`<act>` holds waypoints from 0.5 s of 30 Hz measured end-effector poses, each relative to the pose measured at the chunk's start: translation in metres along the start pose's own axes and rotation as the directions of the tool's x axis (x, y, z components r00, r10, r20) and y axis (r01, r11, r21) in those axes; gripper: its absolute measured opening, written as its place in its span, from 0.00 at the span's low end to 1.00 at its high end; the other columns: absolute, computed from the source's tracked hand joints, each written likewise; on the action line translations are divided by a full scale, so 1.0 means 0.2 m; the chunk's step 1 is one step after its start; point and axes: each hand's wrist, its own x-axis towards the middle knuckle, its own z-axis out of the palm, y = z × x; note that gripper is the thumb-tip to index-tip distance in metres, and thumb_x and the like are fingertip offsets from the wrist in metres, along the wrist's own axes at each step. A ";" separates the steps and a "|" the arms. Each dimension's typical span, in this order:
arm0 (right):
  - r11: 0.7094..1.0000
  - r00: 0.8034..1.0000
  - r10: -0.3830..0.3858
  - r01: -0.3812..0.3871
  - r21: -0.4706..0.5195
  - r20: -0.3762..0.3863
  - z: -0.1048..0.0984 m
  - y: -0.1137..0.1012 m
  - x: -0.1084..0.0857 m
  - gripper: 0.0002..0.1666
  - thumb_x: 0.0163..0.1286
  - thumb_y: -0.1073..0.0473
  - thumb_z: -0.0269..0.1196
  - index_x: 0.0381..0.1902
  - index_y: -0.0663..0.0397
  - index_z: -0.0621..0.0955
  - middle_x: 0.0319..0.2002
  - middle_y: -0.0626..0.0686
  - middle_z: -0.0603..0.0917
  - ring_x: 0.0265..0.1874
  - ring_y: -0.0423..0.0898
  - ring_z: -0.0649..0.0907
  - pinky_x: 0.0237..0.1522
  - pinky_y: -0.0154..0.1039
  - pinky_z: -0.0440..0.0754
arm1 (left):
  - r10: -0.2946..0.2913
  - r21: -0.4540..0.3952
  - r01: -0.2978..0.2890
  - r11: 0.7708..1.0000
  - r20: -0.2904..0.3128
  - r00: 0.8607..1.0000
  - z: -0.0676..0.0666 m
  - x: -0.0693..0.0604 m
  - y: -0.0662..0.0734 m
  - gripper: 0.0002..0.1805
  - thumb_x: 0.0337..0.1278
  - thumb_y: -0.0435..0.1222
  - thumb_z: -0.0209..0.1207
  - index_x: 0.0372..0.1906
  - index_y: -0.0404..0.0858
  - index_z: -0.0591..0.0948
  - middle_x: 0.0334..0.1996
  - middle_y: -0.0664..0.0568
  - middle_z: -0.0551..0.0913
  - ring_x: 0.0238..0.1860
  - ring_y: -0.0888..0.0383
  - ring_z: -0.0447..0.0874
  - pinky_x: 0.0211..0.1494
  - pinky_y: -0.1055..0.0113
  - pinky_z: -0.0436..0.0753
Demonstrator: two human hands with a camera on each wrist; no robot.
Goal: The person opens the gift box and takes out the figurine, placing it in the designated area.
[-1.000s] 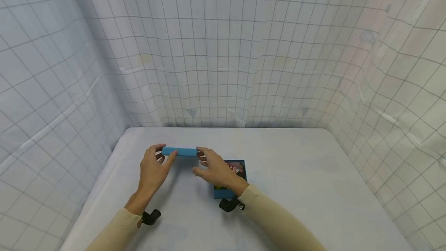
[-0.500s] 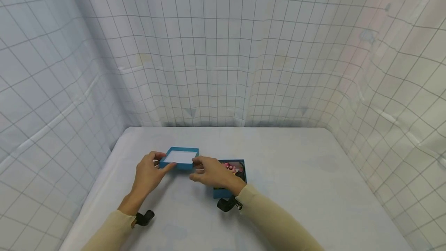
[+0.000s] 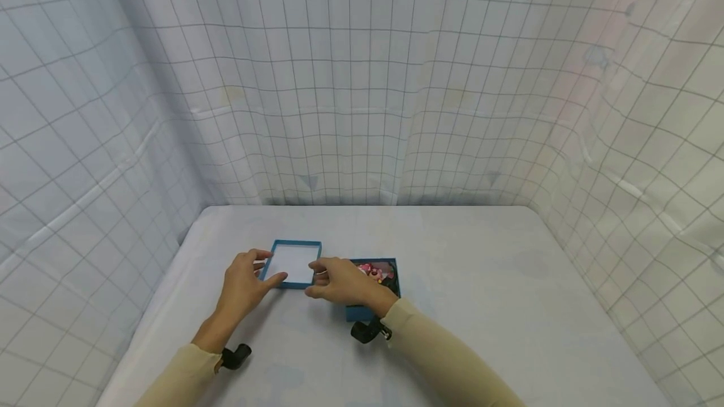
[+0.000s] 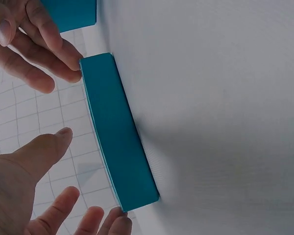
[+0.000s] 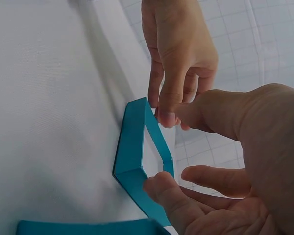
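Observation:
A shallow blue box lid (image 3: 291, 262) lies on the white table with its white inside facing up. At its left side is my left hand (image 3: 243, 284); fingertips touch the lid's end, while the thumb stands apart from it in the left wrist view. My right hand (image 3: 345, 282) reaches over from the other side, its fingertips (image 5: 159, 183) touching the lid near a corner and its thumb off it. Under my right wrist stands a blue box (image 3: 359, 314), uncovered, with small pink and dark items (image 3: 374, 274) inside. My hand and forearm hide part of the box.
Sheets with a grid pattern (image 3: 362, 112) hang behind and on both sides of the white-covered table (image 3: 481, 306). Each wrist wears a black camera, the left camera (image 3: 236, 357) and the right camera (image 3: 366, 330).
The lid, held up edge-on between both hands a second ago, has tipped back and come down flat with its white inside upward. My thumbs have parted from it.

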 end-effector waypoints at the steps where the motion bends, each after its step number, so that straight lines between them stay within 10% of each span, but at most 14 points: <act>1: 1.000 1.000 -0.004 0.004 -0.003 -0.001 0.00 0.00 0.00 0.39 0.86 0.49 0.73 0.85 0.61 0.78 0.79 0.62 0.86 0.73 0.54 0.91 0.71 0.41 0.91 | 0.016 0.008 -0.015 1.000 -0.011 1.000 0.00 0.00 0.00 0.34 0.68 0.44 0.83 0.67 0.27 0.84 0.64 0.21 0.81 0.63 0.23 0.90 0.63 0.35 0.93; 15: 0.998 0.997 -0.044 0.046 0.039 -0.069 -0.04 0.00 -0.04 0.35 0.88 0.50 0.70 0.83 0.60 0.79 0.81 0.60 0.83 0.75 0.56 0.89 0.73 0.42 0.90 | 0.096 -0.030 -0.095 0.995 0.021 0.995 0.03 -0.01 0.11 0.33 0.71 0.37 0.81 0.74 0.31 0.83 0.71 0.27 0.82 0.71 0.26 0.87 0.73 0.30 0.87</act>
